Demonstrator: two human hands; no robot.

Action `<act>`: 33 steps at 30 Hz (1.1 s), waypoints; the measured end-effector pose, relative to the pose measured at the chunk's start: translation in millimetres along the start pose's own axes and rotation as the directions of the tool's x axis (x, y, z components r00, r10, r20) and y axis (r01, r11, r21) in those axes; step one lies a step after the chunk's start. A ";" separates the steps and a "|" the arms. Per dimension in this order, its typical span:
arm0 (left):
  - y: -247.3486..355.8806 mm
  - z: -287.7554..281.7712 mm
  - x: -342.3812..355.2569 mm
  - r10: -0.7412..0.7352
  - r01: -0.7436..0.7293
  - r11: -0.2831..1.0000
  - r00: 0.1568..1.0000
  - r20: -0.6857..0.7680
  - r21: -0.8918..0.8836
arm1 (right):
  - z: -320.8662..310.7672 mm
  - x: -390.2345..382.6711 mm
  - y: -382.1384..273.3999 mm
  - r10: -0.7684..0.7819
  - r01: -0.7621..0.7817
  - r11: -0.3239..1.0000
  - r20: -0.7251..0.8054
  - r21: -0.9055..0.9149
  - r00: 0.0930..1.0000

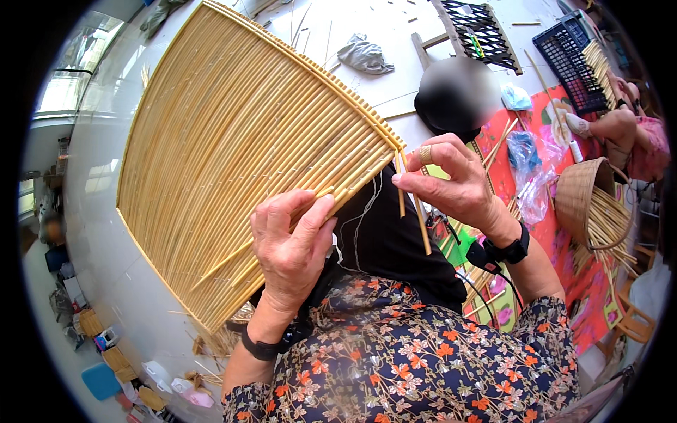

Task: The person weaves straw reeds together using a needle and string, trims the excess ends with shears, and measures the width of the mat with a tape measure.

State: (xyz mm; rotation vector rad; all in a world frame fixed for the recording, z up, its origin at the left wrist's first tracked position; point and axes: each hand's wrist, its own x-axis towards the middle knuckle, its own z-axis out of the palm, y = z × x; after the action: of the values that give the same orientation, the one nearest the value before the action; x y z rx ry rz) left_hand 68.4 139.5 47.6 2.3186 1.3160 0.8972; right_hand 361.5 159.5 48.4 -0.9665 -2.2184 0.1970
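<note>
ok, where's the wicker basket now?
Head view, right side: the wicker basket sits just right of the clear plastic bag, below the other person's foot in the picture.

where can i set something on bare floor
Most room: the pale floor between the mat and the far-left clutter. A smaller patch lies between the grey cloth and the stool. The red sheet is crowded with plastic bags and a basket.

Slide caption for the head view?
Left hand on the near edge of a mat of yellow stalks, right hand beside its corner.
</note>
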 end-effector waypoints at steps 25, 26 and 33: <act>14.3 -9.9 28.3 -0.036 0.037 0.999 0.999 0.036 -0.020 | 29.8 33.7 -29.4 0.190 -0.191 0.982 -0.096 -0.007 0.977; 14.2 -8.4 29.6 -0.047 0.048 0.998 0.998 0.031 -0.040 | 29.4 33.5 -29.4 0.194 -0.195 0.981 -0.096 -0.001 0.976; 22.5 -3.9 31.8 -0.134 0.134 0.988 0.991 0.011 -0.080 | 25.5 39.1 -36.4 0.228 -0.227 0.974 -0.086 0.018 0.970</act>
State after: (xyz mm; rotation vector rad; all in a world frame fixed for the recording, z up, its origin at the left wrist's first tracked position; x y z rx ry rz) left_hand 92.4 154.8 74.5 2.1429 1.3886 0.8827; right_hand 304.8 164.0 64.8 -1.2024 -2.0233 0.2626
